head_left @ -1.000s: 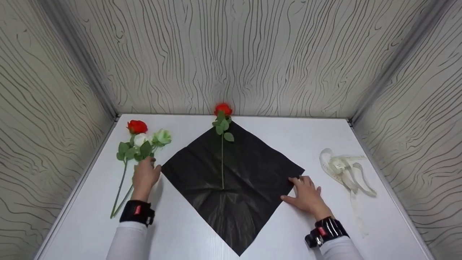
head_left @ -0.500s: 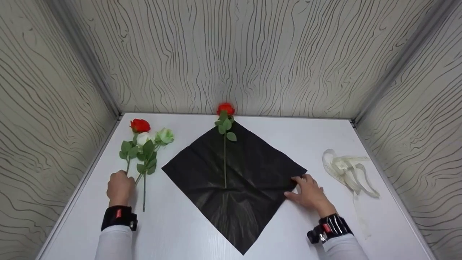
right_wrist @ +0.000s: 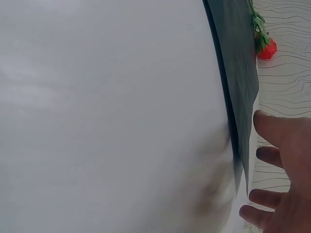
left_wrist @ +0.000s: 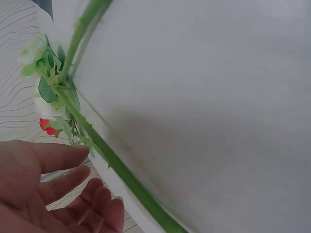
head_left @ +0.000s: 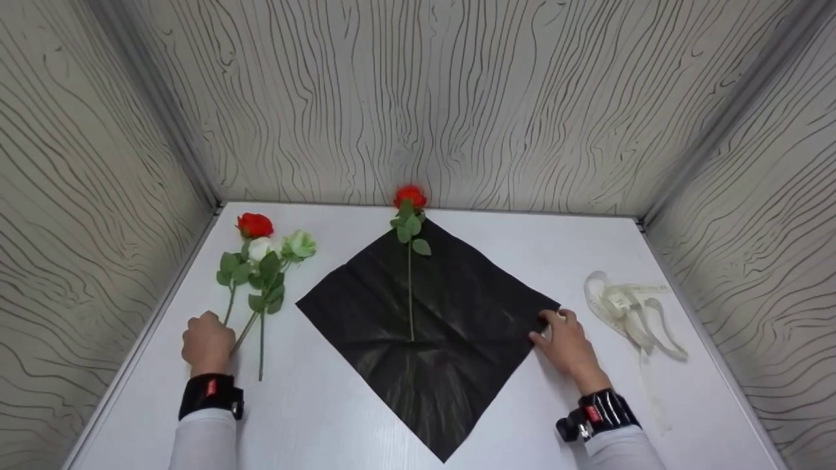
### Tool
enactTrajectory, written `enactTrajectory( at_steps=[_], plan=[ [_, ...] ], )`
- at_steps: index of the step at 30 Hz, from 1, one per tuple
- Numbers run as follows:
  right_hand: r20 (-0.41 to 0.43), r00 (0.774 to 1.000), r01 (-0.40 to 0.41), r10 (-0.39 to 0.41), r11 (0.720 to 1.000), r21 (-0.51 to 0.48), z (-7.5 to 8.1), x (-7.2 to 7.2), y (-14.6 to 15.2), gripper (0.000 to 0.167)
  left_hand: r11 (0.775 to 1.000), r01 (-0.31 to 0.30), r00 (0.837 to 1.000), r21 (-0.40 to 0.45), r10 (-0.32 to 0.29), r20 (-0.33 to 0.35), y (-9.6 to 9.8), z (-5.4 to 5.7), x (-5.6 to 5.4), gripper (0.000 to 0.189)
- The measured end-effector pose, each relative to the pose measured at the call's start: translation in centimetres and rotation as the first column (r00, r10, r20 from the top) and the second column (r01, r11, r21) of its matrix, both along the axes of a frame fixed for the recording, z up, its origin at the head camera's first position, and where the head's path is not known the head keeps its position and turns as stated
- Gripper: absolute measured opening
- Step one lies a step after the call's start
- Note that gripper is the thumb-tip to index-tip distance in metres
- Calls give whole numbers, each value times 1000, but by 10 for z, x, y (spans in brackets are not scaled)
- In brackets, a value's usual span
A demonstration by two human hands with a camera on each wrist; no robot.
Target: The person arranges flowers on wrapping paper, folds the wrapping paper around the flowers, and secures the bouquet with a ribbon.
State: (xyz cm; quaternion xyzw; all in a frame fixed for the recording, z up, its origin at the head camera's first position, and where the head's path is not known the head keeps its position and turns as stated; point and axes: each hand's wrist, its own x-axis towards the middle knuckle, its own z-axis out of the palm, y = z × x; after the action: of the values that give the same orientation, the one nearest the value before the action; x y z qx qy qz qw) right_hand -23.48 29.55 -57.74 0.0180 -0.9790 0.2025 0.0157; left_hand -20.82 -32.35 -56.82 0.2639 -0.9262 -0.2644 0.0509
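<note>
In the head view, my left hand (head_left: 208, 343) is over the lower stems of the flowers at the left. The left wrist view shows its thumb and fingers loosely bent and apart, beside a green stem (left_wrist: 124, 172), with nothing seen between them. That group has a red rose (head_left: 255, 225), a white rose (head_left: 261, 249) and a pale green flower (head_left: 300, 243). My right hand (head_left: 568, 346) is at the right corner of a black wrapping sheet (head_left: 470, 313), fingers spread. Another red rose (head_left: 410, 196) lies with its stem down the sheet's middle, bloom past the top corner.
A loose heap of cream printed ribbon (head_left: 627, 307) lies on the white table (head_left: 346, 418) at the right, its tail trailing forward. Patterned panels (head_left: 418, 98) stand at the back and both sides.
My left hand has moved from beside the flowers' leaves down and left to the lower stems. The right hand has stayed at the sheet's right corner, shifting only slightly.
</note>
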Motion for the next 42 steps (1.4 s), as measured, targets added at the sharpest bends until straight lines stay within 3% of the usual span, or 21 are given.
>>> enactTrajectory(
  at_steps=[6,14,24,32,42],
  plan=[
    [-37,999,-3,5,998,71,-6,-2,4,53,999,24,994,46,-29,102,-7,0,8,15],
    [-23,999,-38,42,987,154,-10,0,4,53,997,75,988,13,-76,135,-11,-1,12,13],
    [-30,997,-67,73,986,151,-11,1,3,53,983,183,957,-10,-175,233,-14,7,16,17],
    [-30,997,-67,72,987,145,-13,1,4,53,985,155,976,-80,-140,165,-14,9,17,18],
    [-15,998,-60,63,987,149,-12,1,3,52,995,70,996,-68,-66,52,-1,31,9,12]
  ],
)
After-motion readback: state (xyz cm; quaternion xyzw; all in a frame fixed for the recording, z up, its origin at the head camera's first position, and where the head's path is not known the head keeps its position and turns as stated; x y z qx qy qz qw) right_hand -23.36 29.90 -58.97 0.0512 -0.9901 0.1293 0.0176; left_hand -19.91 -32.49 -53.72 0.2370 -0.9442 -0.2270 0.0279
